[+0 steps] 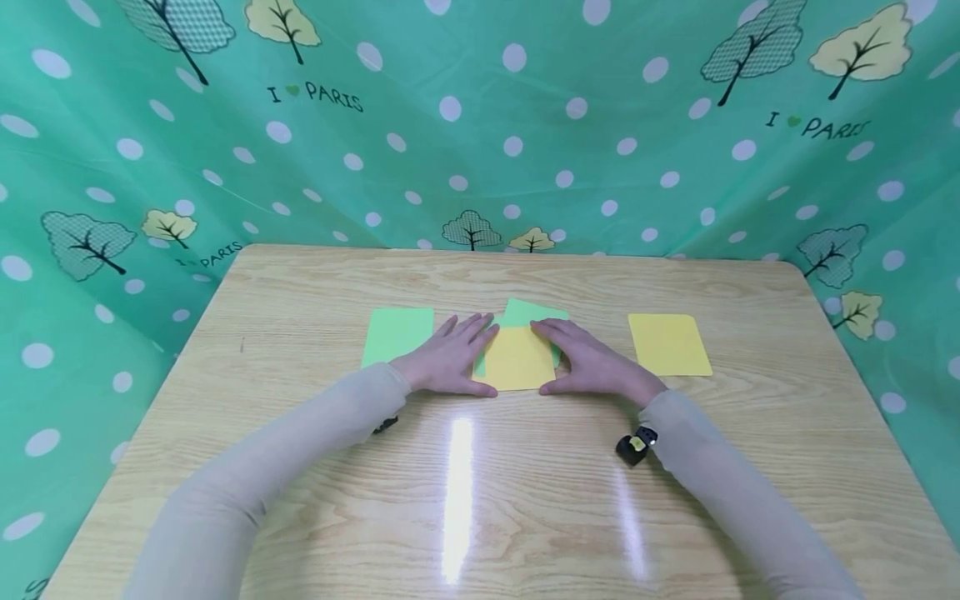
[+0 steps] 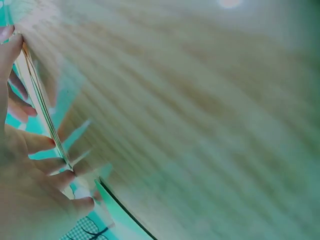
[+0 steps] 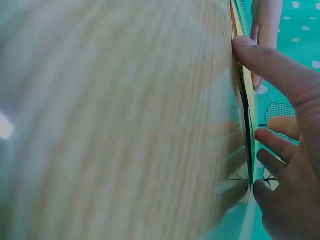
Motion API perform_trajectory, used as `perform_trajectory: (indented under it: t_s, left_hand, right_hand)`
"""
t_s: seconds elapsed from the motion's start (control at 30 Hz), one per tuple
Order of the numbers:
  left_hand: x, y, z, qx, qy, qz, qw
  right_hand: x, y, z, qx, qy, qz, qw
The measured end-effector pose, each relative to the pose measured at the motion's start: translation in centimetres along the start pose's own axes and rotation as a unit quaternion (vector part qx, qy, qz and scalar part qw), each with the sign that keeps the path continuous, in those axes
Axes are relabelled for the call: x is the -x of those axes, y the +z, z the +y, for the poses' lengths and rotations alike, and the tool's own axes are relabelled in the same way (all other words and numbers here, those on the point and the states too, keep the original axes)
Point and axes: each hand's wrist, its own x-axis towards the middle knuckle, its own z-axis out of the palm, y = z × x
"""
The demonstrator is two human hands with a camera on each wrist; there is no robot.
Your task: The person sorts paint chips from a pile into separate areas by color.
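A small stack of square paper sheets lies mid-table, a pale yellow sheet (image 1: 519, 358) on top and green sheets (image 1: 536, 311) sticking out crookedly behind it. My left hand (image 1: 453, 357) rests at its left side, thumb by the near corner and fingers spread along the edge. On the opposite side my right hand (image 1: 588, 360) touches the right edge, thumb near the front corner. In the left wrist view the stack's edge (image 2: 40, 100) shows several thin layers between the hands. The right wrist view shows small gaps between the layered sheets (image 3: 242, 75) beside the thumb.
Just left of the left hand lies a separate green sheet (image 1: 397, 333), partly behind the wrist. A yellow sheet (image 1: 670, 345) lies to the right of the right hand. Behind the wooden table (image 1: 337, 517) hangs a green dotted curtain (image 1: 480, 125).
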Motion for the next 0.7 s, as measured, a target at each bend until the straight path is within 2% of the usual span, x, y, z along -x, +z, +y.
perform_trajectory:
  t_s: [0.2,0.3,0.4,0.7]
  left_hand:
    - [-0.26,0.05,-0.05,0.073,0.013,0.04,0.9964]
    - [-0.5,0.13,-0.01,0.122,0.008,0.057,0.9909]
    - [-0.71,0.2,-0.01,0.151,-0.004,0.06,0.9866]
    - [-0.92,-0.24,0.0,0.141,-0.018,0.04,0.989]
  right_hand:
    - [-0.3,0.2,0.27,-0.032,0.003,-0.001,0.999]
    - [-0.32,0.27,0.48,-0.038,0.001,-0.001,0.999]
    - [-0.31,0.36,0.58,-0.039,0.002,0.0,0.999]
    - [-0.53,0.51,0.25,-0.044,0.01,0.001,0.999]
